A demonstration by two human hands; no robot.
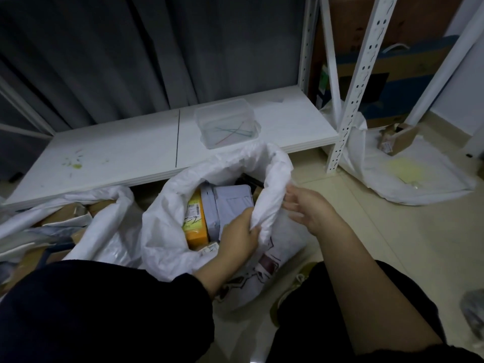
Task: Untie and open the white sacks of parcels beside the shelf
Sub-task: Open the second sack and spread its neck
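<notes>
left hand grips white sack rim; right hand fingers relaxed, blurred, beside rim

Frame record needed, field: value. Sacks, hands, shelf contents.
middle sack: open, yellow parcel and grey mailers inside
left hand: grips the near rim of the middle sack
right hand: at the right rim, blurred, grip unclear
left sack: open, cardboard parcels showing
right sack: past the shelf post, cardboard box at its mouth
shelf: clear plastic container holding thin coloured strips
</notes>
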